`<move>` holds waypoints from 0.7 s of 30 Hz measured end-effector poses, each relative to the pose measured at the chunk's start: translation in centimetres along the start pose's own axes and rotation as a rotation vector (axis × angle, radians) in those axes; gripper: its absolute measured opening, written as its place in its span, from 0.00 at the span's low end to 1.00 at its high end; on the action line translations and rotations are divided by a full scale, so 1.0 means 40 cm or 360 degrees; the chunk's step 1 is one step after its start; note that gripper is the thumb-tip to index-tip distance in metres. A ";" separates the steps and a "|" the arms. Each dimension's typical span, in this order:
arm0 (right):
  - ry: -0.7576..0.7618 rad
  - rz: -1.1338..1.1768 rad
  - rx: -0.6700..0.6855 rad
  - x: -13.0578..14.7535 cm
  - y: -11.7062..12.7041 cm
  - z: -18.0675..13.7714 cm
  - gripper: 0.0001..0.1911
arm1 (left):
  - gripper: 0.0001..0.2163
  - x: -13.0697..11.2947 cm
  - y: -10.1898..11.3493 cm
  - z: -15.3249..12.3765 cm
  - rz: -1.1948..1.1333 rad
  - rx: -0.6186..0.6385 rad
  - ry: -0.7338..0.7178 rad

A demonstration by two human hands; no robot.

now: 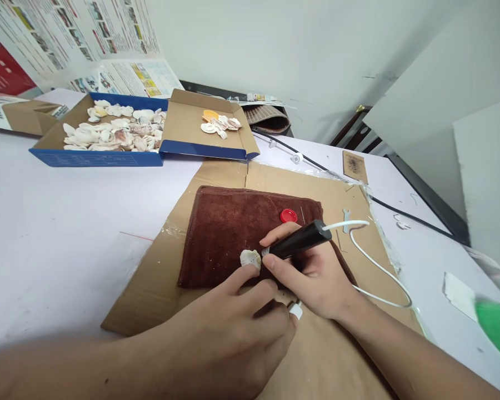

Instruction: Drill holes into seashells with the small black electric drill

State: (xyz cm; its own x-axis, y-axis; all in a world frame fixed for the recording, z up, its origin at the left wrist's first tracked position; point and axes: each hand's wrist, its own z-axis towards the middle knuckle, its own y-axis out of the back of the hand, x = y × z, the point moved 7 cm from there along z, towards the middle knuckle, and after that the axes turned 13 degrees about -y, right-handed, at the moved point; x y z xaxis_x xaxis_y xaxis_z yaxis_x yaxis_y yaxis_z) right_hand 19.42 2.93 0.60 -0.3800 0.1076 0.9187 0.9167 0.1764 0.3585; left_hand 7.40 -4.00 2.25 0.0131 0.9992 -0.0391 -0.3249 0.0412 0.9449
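My right hand [312,275] grips a black pen-shaped tool [298,241] like a pencil, its tip touching a small pale seashell [250,258]. A white cord [379,266] runs from the tool's rear end. My left hand [233,322] pinches the seashell and holds it down on a brown cloth [229,228], which lies on a sheet of cardboard [158,278]. A red round cap [288,215] sits on the cloth just beyond the tool.
A blue-sided box [95,158] with several seashells stands at the back left, its open lid [183,119] holding a few more. A black cable [404,214] crosses the white table on the right. A green object [498,325] shows at the right edge.
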 end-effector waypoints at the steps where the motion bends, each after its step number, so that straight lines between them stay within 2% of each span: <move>1: 0.0051 -0.0007 -0.0015 0.005 0.002 -0.003 0.06 | 0.13 0.000 0.000 -0.001 0.0002 -0.0006 0.0002; 6: 0.0280 0.0026 -0.0199 0.029 0.027 -0.018 0.03 | 0.14 -0.004 -0.006 -0.001 0.0021 0.0024 -0.0022; 13: 0.0238 0.0119 -0.0222 0.007 0.030 -0.012 0.03 | 0.13 -0.020 -0.012 0.005 0.0126 0.0074 -0.0075; 21: 0.0209 -0.0128 -0.0163 0.027 0.022 -0.010 0.03 | 0.13 -0.014 -0.022 0.001 0.0104 0.0025 0.0032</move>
State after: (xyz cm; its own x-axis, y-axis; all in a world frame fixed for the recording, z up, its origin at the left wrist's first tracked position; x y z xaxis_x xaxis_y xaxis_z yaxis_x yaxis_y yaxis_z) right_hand 19.87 2.82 1.97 -0.4391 -0.0327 0.8978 0.8945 0.0779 0.4403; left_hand 7.71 -4.60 1.44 -0.0267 0.9995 0.0168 -0.3095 -0.0243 0.9506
